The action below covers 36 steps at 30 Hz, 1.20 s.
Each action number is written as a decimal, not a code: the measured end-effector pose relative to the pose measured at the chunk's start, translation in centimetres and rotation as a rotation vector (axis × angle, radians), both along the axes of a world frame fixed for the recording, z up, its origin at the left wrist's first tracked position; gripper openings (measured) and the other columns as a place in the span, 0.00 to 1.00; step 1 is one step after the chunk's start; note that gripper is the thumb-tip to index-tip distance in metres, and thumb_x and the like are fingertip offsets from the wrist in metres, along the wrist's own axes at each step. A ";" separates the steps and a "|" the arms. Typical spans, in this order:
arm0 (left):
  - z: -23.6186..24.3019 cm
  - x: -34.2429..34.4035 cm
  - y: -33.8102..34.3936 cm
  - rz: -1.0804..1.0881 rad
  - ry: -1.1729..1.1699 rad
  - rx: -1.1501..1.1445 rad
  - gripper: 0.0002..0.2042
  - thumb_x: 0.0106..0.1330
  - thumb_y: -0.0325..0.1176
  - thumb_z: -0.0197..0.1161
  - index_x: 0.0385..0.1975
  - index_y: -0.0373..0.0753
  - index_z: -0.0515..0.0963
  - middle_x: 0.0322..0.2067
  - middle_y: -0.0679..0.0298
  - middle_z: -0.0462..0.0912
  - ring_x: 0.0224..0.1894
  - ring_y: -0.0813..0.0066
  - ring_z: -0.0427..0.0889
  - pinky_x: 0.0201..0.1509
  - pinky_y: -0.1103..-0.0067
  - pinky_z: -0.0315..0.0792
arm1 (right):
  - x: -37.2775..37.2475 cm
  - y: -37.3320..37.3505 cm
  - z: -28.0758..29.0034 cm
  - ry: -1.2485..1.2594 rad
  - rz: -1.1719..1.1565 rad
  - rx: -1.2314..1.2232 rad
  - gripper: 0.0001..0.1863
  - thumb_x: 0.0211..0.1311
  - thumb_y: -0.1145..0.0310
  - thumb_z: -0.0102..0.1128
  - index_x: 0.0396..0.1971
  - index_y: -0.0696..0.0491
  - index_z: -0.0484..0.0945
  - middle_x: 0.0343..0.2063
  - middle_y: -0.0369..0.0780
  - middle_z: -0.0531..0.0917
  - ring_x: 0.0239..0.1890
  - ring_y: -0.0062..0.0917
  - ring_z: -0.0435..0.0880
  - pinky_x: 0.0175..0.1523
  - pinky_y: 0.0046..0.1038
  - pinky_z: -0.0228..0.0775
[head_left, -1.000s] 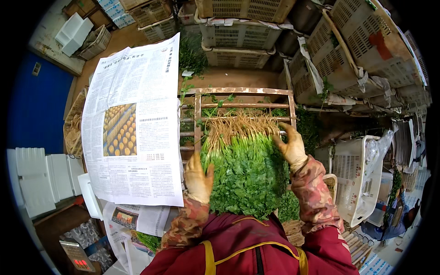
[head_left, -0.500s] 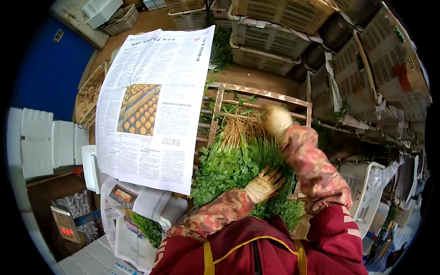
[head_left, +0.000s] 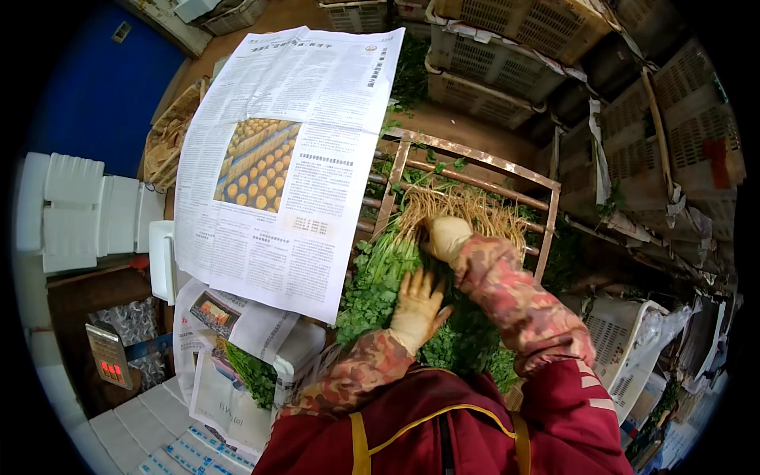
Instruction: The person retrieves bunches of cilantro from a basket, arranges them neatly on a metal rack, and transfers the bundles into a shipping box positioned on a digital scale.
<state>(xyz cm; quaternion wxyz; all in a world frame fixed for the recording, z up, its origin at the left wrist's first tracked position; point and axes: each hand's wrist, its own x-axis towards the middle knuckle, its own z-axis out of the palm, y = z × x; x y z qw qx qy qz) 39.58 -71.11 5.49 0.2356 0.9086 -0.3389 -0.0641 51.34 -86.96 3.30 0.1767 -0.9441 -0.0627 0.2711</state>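
A bunch of leafy green herbs with pale tan roots lies on a rusty metal rack in front of me. My right hand is curled into the stems just below the roots, gripping them, its fingertips mostly hidden. My left hand, pale like the right, lies on the leaves below it with fingers spread. A large newspaper sheet is beside the bunch on the left, over more folded paper with greens beneath.
Stacked plastic crates line the back and right. A white crate stands at lower right. At left are foam boxes, a wicker basket, a blue panel and a scale with a red display.
My right hand has moved leftward from the bunch's right side and closed into the stems. My left hand has moved from the left edge onto the leaves. The view has shifted.
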 end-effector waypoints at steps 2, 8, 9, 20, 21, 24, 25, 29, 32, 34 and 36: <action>-2.6 -1.6 0.3 -0.056 0.067 0.061 0.29 0.66 0.43 0.58 0.62 0.31 0.62 0.61 0.47 0.64 0.65 0.49 0.60 0.72 0.57 0.46 | 2.5 -1.2 -3.3 -0.062 -0.061 -0.024 0.19 0.50 0.70 0.65 0.44 0.56 0.77 0.32 0.49 0.83 0.36 0.42 0.84 0.43 0.38 0.78; -2.7 -1.5 0.3 -0.074 0.058 -0.035 0.30 0.66 0.41 0.57 0.63 0.29 0.59 0.62 0.46 0.62 0.66 0.51 0.60 0.71 0.58 0.51 | 6.2 -14.9 -1.6 -0.399 -0.682 0.111 0.22 0.61 0.67 0.59 0.55 0.55 0.71 0.38 0.46 0.83 0.40 0.33 0.84 0.45 0.31 0.80; -3.0 -1.6 0.4 -0.051 0.057 -0.035 0.30 0.66 0.40 0.58 0.62 0.27 0.59 0.61 0.45 0.63 0.65 0.50 0.60 0.70 0.58 0.51 | 5.7 -10.4 2.3 -0.234 -0.456 0.097 0.23 0.60 0.65 0.59 0.55 0.54 0.71 0.39 0.46 0.83 0.40 0.34 0.84 0.45 0.31 0.80; -2.3 -1.2 0.1 -0.071 0.083 -0.108 0.28 0.66 0.39 0.56 0.61 0.27 0.62 0.60 0.45 0.65 0.64 0.49 0.63 0.71 0.60 0.52 | 4.1 -15.6 0.7 -0.226 -1.144 0.740 0.18 0.66 0.65 0.56 0.52 0.56 0.72 0.34 0.46 0.81 0.36 0.32 0.81 0.41 0.34 0.83; -2.3 -1.1 0.1 -0.053 0.061 -0.077 0.28 0.65 0.39 0.59 0.60 0.29 0.63 0.59 0.46 0.66 0.62 0.49 0.64 0.70 0.59 0.52 | 3.4 -15.3 0.8 -0.220 -1.135 0.685 0.22 0.66 0.61 0.56 0.56 0.55 0.71 0.39 0.49 0.82 0.46 0.39 0.81 0.50 0.41 0.80; -0.2 -0.5 -0.2 -0.020 -0.051 -0.009 0.27 0.62 0.39 0.62 0.59 0.32 0.65 0.57 0.48 0.68 0.61 0.50 0.65 0.70 0.58 0.52 | 0.5 -11.1 4.9 -0.018 -0.323 0.039 0.29 0.63 0.53 0.58 0.60 0.52 0.69 0.47 0.52 0.81 0.54 0.42 0.78 0.60 0.37 0.71; 0.2 -0.4 -1.4 -0.058 -0.076 -0.101 0.27 0.60 0.39 0.65 0.57 0.35 0.68 0.55 0.49 0.70 0.61 0.50 0.66 0.70 0.57 0.53 | -0.1 -9.6 4.4 0.002 -0.283 0.045 0.27 0.62 0.54 0.58 0.57 0.53 0.72 0.46 0.51 0.81 0.52 0.40 0.80 0.56 0.35 0.73; -1.7 -1.9 -6.5 -0.522 -0.124 -0.128 0.27 0.61 0.42 0.62 0.59 0.38 0.68 0.57 0.50 0.70 0.64 0.53 0.64 0.71 0.58 0.52 | 1.4 -13.5 -3.6 -0.102 -0.446 -0.071 0.14 0.62 0.62 0.56 0.39 0.56 0.83 0.39 0.47 0.85 0.37 0.34 0.85 0.42 0.33 0.78; -2.2 -2.6 -6.3 -0.503 -0.091 -0.133 0.27 0.60 0.40 0.63 0.59 0.39 0.68 0.58 0.50 0.70 0.66 0.53 0.63 0.72 0.59 0.50 | -0.6 -19.9 0.0 -0.285 -1.034 0.334 0.15 0.62 0.66 0.61 0.47 0.55 0.77 0.38 0.43 0.82 0.35 0.27 0.83 0.37 0.27 0.77; -2.7 -2.5 -6.1 -0.491 0.003 -0.198 0.28 0.59 0.40 0.63 0.59 0.38 0.67 0.57 0.50 0.70 0.66 0.53 0.62 0.73 0.58 0.48 | -1.5 -18.2 4.8 -0.302 -0.896 0.294 0.24 0.59 0.65 0.66 0.54 0.54 0.74 0.44 0.48 0.83 0.37 0.31 0.84 0.42 0.31 0.80; -2.7 -2.1 -6.4 -0.504 0.037 -0.174 0.28 0.59 0.41 0.63 0.60 0.39 0.67 0.57 0.50 0.70 0.66 0.54 0.62 0.73 0.58 0.48 | -3.3 -13.7 8.4 -0.007 -0.391 0.272 0.25 0.60 0.68 0.63 0.58 0.53 0.71 0.44 0.47 0.83 0.42 0.30 0.84 0.45 0.28 0.80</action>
